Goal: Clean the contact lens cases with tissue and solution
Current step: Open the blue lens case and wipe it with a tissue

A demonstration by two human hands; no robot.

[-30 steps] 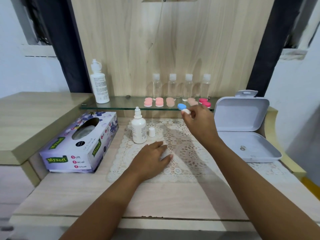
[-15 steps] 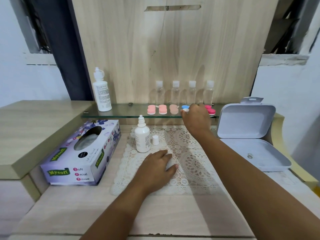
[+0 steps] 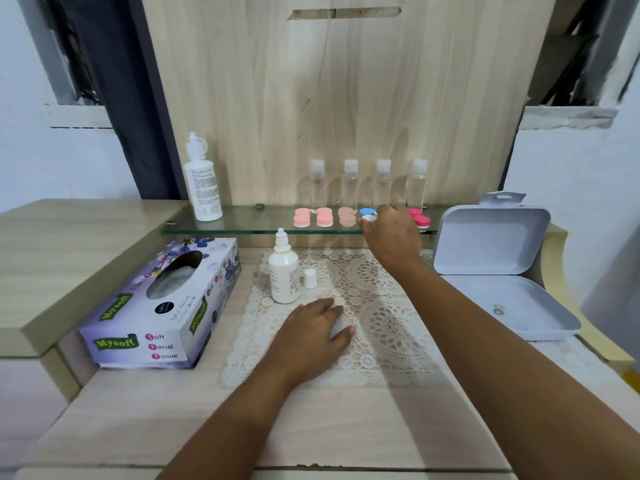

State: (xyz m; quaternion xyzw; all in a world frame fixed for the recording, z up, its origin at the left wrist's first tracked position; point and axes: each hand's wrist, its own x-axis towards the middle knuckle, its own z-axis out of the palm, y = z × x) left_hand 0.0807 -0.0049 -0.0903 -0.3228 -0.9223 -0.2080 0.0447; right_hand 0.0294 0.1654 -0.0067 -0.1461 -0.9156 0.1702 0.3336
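Where fingers point(image 3: 375, 220) meet, seemingly blue-and-white case point(image 3: 367, 215).

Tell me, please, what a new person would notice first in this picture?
The right hand reaches to the glass shelf and touches a blue and white lens case in a row of pink cases. The left hand lies on the lace mat, near an uncapped solution bottle.
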